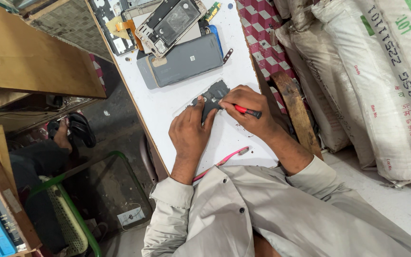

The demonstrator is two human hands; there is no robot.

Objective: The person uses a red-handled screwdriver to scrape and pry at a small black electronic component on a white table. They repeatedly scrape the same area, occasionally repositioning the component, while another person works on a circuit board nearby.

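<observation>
My left hand (190,131) presses down on a small dark phone part (213,93) lying on the white table (167,102), fingers on its near edge. My right hand (246,107) grips a screwdriver with a red and black handle (248,111), its tip at the part and hidden by my fingers. A pink toothbrush (224,161) lies on the table just in front of my chest.
Further along the table lie a grey phone back cover (184,62), an opened phone frame (170,21) and other phone pieces (112,24). White sacks (381,81) stand to the right. A wooden shelf (29,52), another person's sandalled foot (65,133) and a green basket (72,214) are on the left.
</observation>
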